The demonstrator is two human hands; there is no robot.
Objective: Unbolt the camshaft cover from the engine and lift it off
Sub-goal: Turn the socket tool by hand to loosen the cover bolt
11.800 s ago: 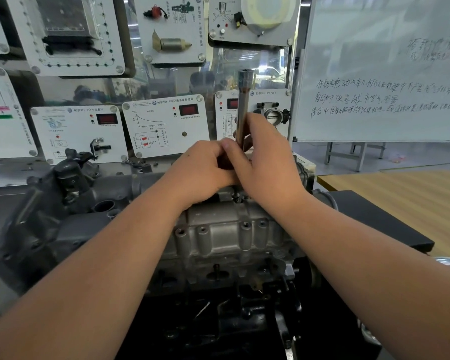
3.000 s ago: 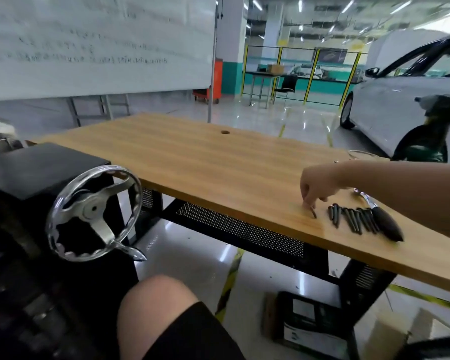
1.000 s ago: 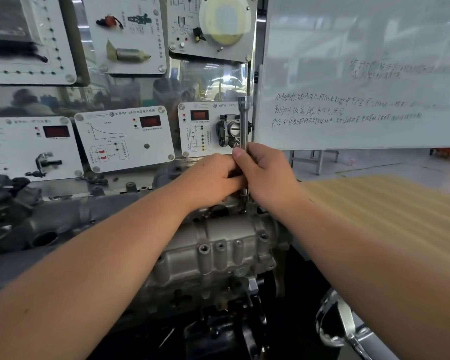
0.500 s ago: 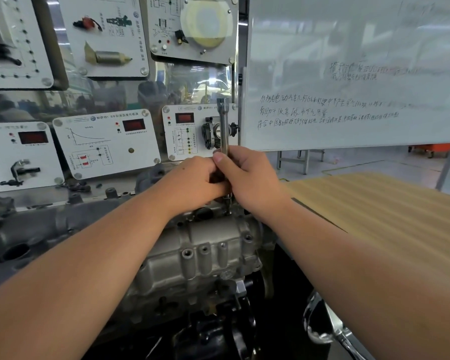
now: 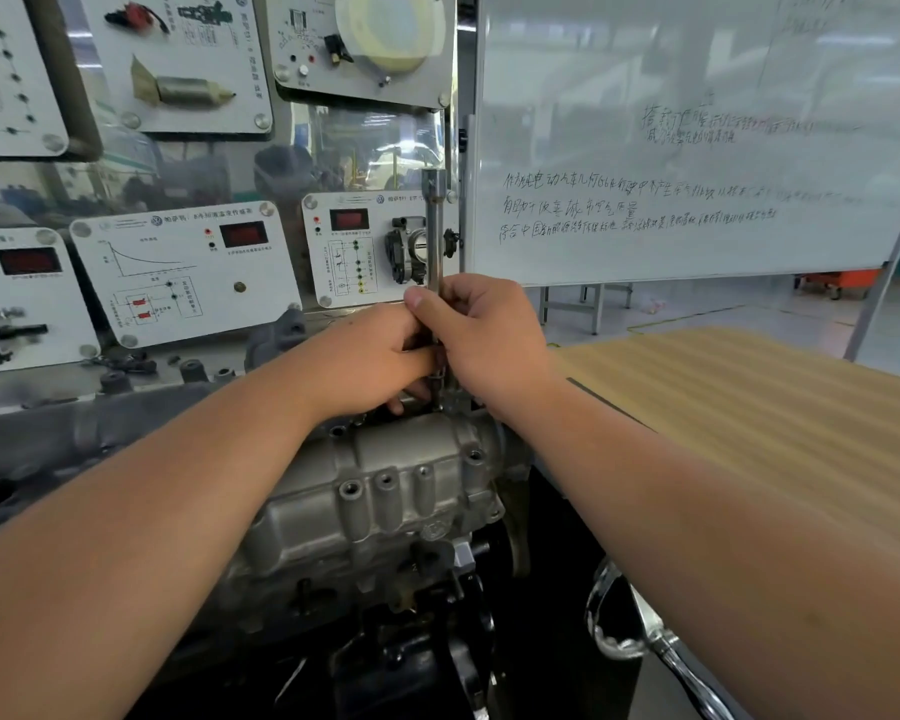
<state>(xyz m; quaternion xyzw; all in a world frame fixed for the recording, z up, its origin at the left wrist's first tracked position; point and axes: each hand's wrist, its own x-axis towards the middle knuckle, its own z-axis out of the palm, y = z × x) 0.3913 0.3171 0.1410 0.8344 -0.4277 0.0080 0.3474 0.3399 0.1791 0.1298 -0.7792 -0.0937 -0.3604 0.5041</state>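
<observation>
On top of the engine, right at its far right end: the silver camshaft cover, bumpy, with small round bolt holes along its front. Sitting in place, not lifted. Dark engine parts under it and to its left.

At the cover's far edge, near the right corner: a long thin metal socket tool, standing straight up, tip down on the cover. Cannot tell if the tip sits on a bolt, since both hands hide it.

Around the low part of the tool: left hand, fingers curled tight round the shaft. Right hand pressed close against it, fingers wrapped round the same shaft, thumb up on the near side. Both hands touching each other. Top of the tool sticking up well above them.

Behind the engine: white teaching panels with red number screens, knobs and drawings. To the right of them, a big whiteboard with handwriting on it.

To the right of the engine: a wooden table, its left corner close to the right arm. Low down by the right arm: a shiny metal handwheel, partly hidden.
</observation>
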